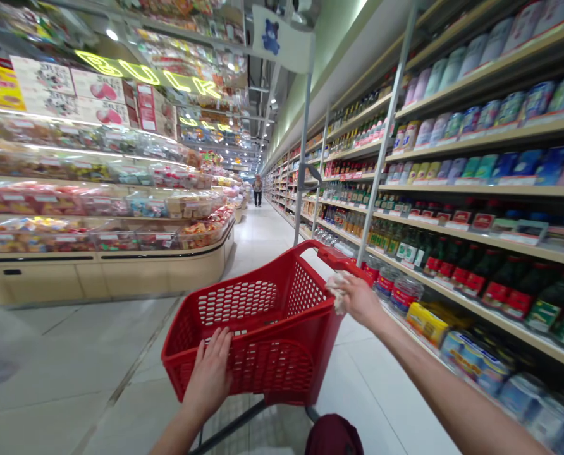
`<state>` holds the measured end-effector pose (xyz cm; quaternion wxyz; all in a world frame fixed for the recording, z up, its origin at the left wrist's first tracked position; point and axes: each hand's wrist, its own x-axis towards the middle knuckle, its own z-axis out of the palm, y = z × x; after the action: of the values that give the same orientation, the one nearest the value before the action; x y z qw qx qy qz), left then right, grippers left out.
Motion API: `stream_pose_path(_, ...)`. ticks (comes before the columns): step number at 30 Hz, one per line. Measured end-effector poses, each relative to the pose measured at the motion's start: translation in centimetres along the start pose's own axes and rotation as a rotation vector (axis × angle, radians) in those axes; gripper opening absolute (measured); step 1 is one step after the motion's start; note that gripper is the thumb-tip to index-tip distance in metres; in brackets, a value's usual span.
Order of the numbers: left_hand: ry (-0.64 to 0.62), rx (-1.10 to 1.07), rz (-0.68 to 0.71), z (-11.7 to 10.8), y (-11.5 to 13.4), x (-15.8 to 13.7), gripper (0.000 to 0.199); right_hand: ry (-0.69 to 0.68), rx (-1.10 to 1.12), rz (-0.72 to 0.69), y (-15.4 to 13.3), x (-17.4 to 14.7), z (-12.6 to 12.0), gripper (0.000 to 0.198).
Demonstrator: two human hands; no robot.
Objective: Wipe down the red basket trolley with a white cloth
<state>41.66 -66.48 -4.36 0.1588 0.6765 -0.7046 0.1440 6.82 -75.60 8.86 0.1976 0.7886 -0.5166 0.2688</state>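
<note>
A red plastic shopping cart [272, 363] with perforated sides stands in front of me, its basket looking bare inside. My left hand [210, 370] rests against the near side of the basket by the rim, fingers stretched out and holding nothing. At the cart's right end, my right hand [358, 297] is closed around a crumpled whitish cloth [339, 289]. The cloth touches the corner of the basket just below the red handle [341, 260]. Part of the right fingers is hidden behind the cloth.
Shelves of bottles and cans [481, 234] line the right side, close to my right arm. A curved bulk-goods counter [153, 272] stands on the left. A metal pole [303, 158] rises behind the cart. Far down the aisle a person [258, 191] is upright.
</note>
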Motion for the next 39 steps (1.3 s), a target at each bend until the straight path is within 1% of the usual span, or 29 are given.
stream_pose_path(2,-0.026,-0.007,0.01,-0.2,-0.1,0.0,0.063,0.01,0.013,-0.113,-1.7,-0.5,1.0,0.036)
stream_pose_path(3,-0.04,-0.01,0.015,-0.3,-0.1,0.0,0.063,0.014,0.017,-0.16,-2.2,-0.7,1.3,0.043)
stream_pose_path(4,-0.053,-0.011,0.015,-0.4,-0.2,0.0,0.063,0.006,0.032,-0.203,-2.3,-0.7,1.4,0.046)
stream_pose_path(5,-0.062,-0.013,0.012,-0.5,-0.2,0.0,0.062,-0.016,0.066,-0.244,-1.9,-0.5,1.2,0.043)
stream_pose_path(7,-0.067,-0.016,0.002,-0.5,-0.2,0.0,0.062,-0.065,0.158,-0.299,0.3,0.0,0.3,0.029)
stream_pose_path(8,-0.06,-0.017,0.0,-0.5,-0.2,0.0,0.061,-0.068,0.19,-0.288,1.6,0.2,-0.3,0.027)
stream_pose_path(10,-0.033,-0.017,-0.001,-0.4,0.0,0.0,0.062,0.019,0.178,-0.155,3.6,0.5,-1.1,0.029)
stream_pose_path(12,-0.016,-0.005,-0.006,-0.3,0.1,0.1,0.062,0.136,0.113,-0.015,3.6,0.0,-0.7,0.03)
stream_pose_path(13,-0.016,0.004,-0.008,-0.4,0.2,0.1,0.063,0.172,0.097,-0.005,2.8,-0.5,0.0,0.031)
stream_pose_path(14,-0.026,0.015,-0.008,-0.4,0.2,0.1,0.063,0.182,0.095,-0.046,1.8,-0.9,0.9,0.031)
stream_pose_path(16,-0.058,0.031,0.0,-0.6,0.2,0.2,0.062,0.147,0.113,-0.238,-0.3,-1.7,2.4,0.032)
stream_pose_path(17,-0.076,0.036,0.005,-0.8,0.2,0.2,0.062,0.135,0.109,-0.303,-0.8,-1.8,2.8,0.032)
stream_pose_path(18,-0.09,0.037,0.01,-0.9,0.2,0.2,0.063,0.136,0.097,-0.327,-0.8,-1.7,3.0,0.031)
stream_pose_path(19,-0.1,0.035,0.015,-0.9,0.2,0.2,0.063,0.148,0.076,-0.3,-0.3,-1.5,2.8,0.031)
stream_pose_path(22,-0.094,0.03,0.014,-0.9,0.2,0.3,0.065,0.223,0.014,-0.116,1.8,-0.8,1.7,0.03)
stream_pose_path(23,-0.087,0.031,0.004,-0.8,0.2,0.3,0.065,0.234,0.007,-0.096,2.0,-0.7,1.6,0.031)
stream_pose_path(24,-0.083,0.033,-0.005,-0.7,0.2,0.4,0.065,0.23,0.011,-0.12,1.7,-0.8,1.7,0.032)
stream_pose_path(27,-0.106,0.036,-0.014,-0.9,0.3,0.4,0.064,0.155,0.067,-0.331,-0.1,-1.4,2.6,0.035)
stream_pose_path(28,-0.116,0.038,-0.009,-1.1,0.4,0.4,0.064,0.137,0.074,-0.355,-0.3,-1.5,2.7,0.035)
stream_pose_path(29,-0.124,0.042,-0.006,-1.3,0.5,0.4,0.063,0.133,0.065,-0.329,-0.1,-1.5,2.6,0.035)
stream_pose_path(32,-0.129,0.073,-0.032,-2.0,1.0,0.2,0.062,0.192,0.001,-0.095,2.1,-1.0,1.5,0.035)
stream_pose_path(33,-0.128,0.085,-0.049,-2.1,1.2,0.2,0.062,0.209,-0.012,-0.042,2.5,-0.9,1.3,0.035)
stream_pose_path(34,-0.13,0.093,-0.063,-2.2,1.4,0.2,0.062,0.215,-0.018,-0.018,2.5,-0.9,1.2,0.035)
stream_pose_path(35,-0.132,0.095,-0.073,-2.3,1.5,0.2,0.062,0.206,-0.016,-0.031,2.1,-1.0,1.4,0.035)
stream_pose_path(36,-0.138,0.093,-0.08,-2.3,1.6,0.2,0.063,0.182,-0.002,-0.085,1.3,-1.2,1.7,0.035)
stream_pose_path(39,-0.155,0.076,-0.12,-2.2,1.9,0.1,0.065,0.091,0.076,-0.336,-1.1,-1.9,2.6,0.039)
